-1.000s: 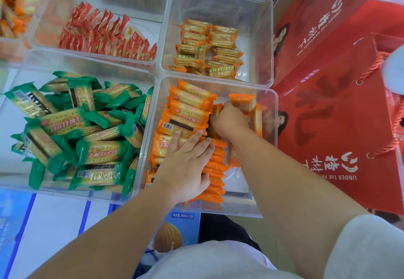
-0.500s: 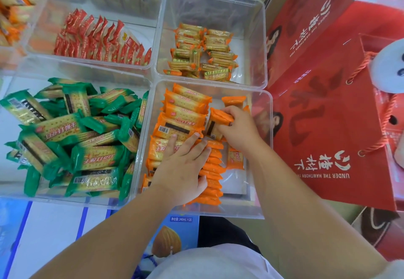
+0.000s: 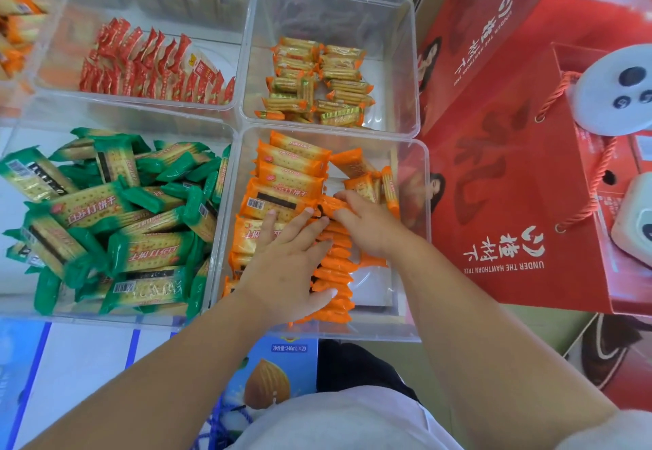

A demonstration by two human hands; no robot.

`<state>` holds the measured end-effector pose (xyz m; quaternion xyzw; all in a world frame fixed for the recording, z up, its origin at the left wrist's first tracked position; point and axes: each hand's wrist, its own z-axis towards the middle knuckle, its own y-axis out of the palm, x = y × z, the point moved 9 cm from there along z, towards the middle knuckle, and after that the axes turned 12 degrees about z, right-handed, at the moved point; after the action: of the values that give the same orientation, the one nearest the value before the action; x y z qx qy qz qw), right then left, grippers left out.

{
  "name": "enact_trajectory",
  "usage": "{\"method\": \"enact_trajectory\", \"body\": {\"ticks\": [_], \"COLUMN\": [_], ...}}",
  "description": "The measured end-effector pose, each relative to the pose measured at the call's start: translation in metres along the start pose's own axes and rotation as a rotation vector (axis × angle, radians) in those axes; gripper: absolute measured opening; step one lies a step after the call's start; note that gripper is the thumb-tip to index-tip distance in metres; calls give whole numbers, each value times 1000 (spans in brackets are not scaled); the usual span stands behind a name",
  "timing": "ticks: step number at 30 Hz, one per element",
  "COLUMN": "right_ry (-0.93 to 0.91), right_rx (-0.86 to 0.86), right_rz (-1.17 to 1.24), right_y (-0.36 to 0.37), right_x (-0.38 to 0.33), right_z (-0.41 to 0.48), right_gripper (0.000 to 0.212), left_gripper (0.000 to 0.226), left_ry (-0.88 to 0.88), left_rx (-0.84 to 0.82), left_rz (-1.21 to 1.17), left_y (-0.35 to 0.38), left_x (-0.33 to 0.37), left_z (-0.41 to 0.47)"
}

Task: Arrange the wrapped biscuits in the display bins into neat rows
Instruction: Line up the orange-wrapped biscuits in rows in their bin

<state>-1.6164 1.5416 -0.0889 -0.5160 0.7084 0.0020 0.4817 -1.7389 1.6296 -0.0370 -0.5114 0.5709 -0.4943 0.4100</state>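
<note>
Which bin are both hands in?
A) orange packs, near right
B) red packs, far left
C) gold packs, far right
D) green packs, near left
A: the left hand presses flat on the row of orange packs and the right hand pinches a loose orange pack, both inside the near-right bin.

Clear bins [image 3: 331, 8] abutting on white-blue surface [image 3: 88, 361].
</note>
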Motion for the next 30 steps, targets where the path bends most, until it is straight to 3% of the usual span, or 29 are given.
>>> {"method": "enact_trajectory", "body": {"ticks": [5,10,13,16,22,26,30], "right_ry": [-86,-95,-124,-132,-155,-201,-265], "right_rx": [54,189,158,98,173,220,193], "right_rz": [-137,-59,-23,-2,-130,-148,8], "right_y": [10,8,12,16,11,8,4], "right_x": [-1,-3,-6,-2,1,-7,-10], "right_z": [7,8,3,-6,-12,-13,-20], "right_gripper": [39,41,52,60,59,52,49], "left_gripper": [36,47,63,64,59,34,61], "left_ry": [261,333,394,419,395,233,63], "left_rx": [31,-181,-226,-243,-200,162,122], "left_rz": [120,-78,1,92,57,37,93], "left_y": [-9,7,9,9,-7,-45,-44], "left_x": [46,67,68,68,69,39,9], "left_z": [-16,-21,-24,-30,-30,-2,34]}}
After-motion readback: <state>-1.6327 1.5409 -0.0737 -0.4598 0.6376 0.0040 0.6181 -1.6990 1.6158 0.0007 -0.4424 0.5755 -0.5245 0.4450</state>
